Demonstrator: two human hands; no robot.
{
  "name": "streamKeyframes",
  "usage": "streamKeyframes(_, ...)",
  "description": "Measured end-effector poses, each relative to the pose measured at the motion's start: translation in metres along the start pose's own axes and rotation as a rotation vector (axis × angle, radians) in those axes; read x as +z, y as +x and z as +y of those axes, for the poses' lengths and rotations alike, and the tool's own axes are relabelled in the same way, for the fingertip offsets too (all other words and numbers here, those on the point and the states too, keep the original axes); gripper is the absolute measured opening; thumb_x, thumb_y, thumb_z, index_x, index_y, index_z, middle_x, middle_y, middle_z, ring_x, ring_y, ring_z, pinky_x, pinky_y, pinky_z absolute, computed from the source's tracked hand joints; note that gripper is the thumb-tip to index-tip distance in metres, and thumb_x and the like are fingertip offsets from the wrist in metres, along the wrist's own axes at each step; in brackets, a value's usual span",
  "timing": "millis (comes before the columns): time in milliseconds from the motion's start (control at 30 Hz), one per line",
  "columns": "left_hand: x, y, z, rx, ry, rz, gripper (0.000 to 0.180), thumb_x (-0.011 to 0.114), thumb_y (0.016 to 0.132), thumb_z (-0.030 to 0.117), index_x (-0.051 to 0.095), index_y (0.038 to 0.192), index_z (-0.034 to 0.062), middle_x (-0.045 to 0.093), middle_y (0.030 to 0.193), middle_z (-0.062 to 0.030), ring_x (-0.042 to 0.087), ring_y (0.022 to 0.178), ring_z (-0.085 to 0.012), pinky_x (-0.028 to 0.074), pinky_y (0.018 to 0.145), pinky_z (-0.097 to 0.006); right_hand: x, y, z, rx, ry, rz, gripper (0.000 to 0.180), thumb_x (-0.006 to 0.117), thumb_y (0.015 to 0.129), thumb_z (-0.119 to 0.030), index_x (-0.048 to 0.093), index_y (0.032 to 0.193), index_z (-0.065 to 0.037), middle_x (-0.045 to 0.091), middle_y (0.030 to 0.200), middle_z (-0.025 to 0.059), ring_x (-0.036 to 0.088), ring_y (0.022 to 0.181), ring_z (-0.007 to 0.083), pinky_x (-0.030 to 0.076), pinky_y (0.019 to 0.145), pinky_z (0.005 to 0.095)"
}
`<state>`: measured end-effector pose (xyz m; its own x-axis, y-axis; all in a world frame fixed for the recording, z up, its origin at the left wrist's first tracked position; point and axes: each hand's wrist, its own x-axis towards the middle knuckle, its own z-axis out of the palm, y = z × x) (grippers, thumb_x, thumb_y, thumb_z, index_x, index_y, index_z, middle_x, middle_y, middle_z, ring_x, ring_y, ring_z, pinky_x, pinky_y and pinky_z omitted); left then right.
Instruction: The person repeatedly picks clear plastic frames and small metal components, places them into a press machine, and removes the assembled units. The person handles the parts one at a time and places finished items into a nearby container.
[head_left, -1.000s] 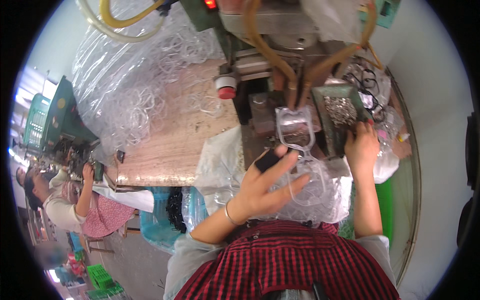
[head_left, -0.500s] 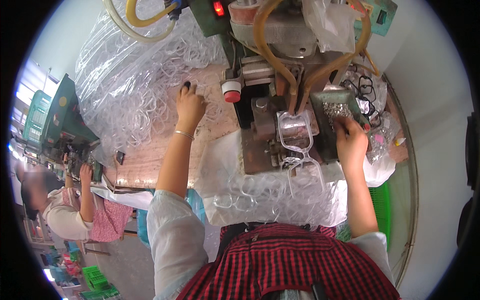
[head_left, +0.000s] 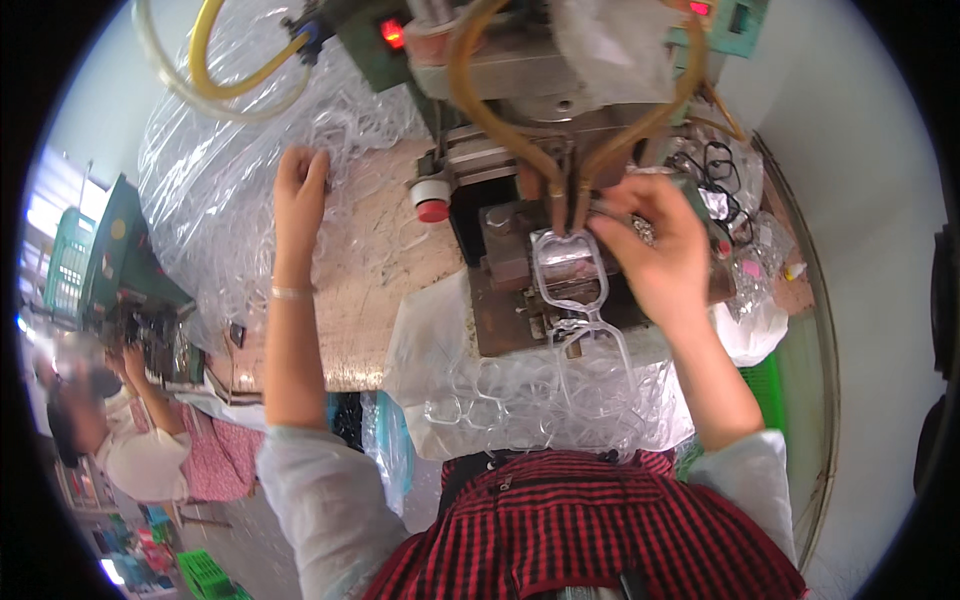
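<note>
A clear eyeglass frame (head_left: 597, 316) rests on the metal fixture (head_left: 507, 250) of a green bench machine, its upper rim under the tips of two brown hoses (head_left: 478, 110). My right hand (head_left: 660, 245) is beside those tips with thumb and fingers pinched together. What the pinch holds is too small to make out. Partly behind that hand sits a tray of small metal pieces (head_left: 643, 232). On the left, my left hand (head_left: 303, 185) is closed at the edge of a heap of clear frames (head_left: 240, 225); anything inside its fingers is hidden.
A red push button (head_left: 432, 210) sticks out left of the fixture. More clear frames (head_left: 490, 400) lie on white sheeting below the machine. Dark frames (head_left: 722, 170) and plastic bags are at the right. A person (head_left: 150, 440) works at another green machine at far left.
My right hand has moved from the metal-piece tray up and left to the hose tips. My left hand has shifted left to the clear heap. The whole view has shifted slightly.
</note>
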<state>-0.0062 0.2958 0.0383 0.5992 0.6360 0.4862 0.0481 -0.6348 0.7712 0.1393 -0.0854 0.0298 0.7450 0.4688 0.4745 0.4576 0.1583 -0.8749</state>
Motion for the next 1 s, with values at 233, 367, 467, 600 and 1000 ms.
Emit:
streamKeyframes(233,0.061,-0.146,0.010,-0.215,-0.717,0.200,0.025,0.057,0.105,0.019,0.064,0.117,-0.0013,0.064,0.096,-0.0070,0.062,0.083,-0.0141,0.052,0.076,-0.028,0.018,-0.006,0.003,0.173,0.263,0.054,0.046,0.074,0.082,0.008,0.057,0.123,0.000,0.065,0.088,0.0004,0.061,0.091,0.0083,0.049,0.087,0.0242)
streamKeyframes(367,0.063,-0.133,0.120,0.351,-0.872,0.165,0.021,0.053,0.105,0.013,0.061,0.116,-0.0035,0.066,0.106,-0.0159,0.068,0.094,-0.0246,0.057,0.080,-0.036,0.021,-0.005,-0.003,0.176,0.400,0.018,0.050,0.073,0.083,0.009,0.054,0.129,0.001,0.068,0.092,0.0024,0.061,0.095,0.0083,0.046,0.094,0.0234)
streamKeyframes(467,0.065,-0.112,0.158,0.529,-0.535,0.147,0.020,0.055,0.103,0.012,0.062,0.111,-0.0048,0.067,0.105,-0.0202,0.069,0.092,-0.0287,0.057,0.078,-0.037,0.025,-0.008,-0.006,0.226,0.536,0.045,0.050,0.072,0.084,0.010,0.054,0.130,0.002,0.069,0.094,0.0039,0.062,0.097,0.0094,0.047,0.094,0.0241)
streamKeyframes(600,0.065,-0.112,0.162,0.561,-0.522,0.128,0.022,0.059,0.100,0.015,0.063,0.106,-0.0060,0.069,0.096,-0.0216,0.070,0.084,-0.0298,0.057,0.078,-0.036,0.017,-0.025,-0.046,0.346,0.521,0.049,0.048,0.067,0.093,0.003,0.049,0.138,0.003,0.070,0.115,0.0139,0.065,0.104,0.0158,0.048,0.099,0.0291)
streamKeyframes(1000,0.114,-0.154,0.157,0.868,-0.023,-0.332,0.030,0.077,0.066,0.011,0.079,0.095,0.0167,0.074,0.111,0.0015,0.055,0.075,-0.0186,0.054,0.095,-0.043,-0.083,-0.058,0.060,0.015,-0.775,-0.105,0.022,0.056,0.098,-0.005,0.070,0.114,-0.003,0.073,0.105,0.0185,0.071,0.102,0.0334,0.053,0.087,0.0378)
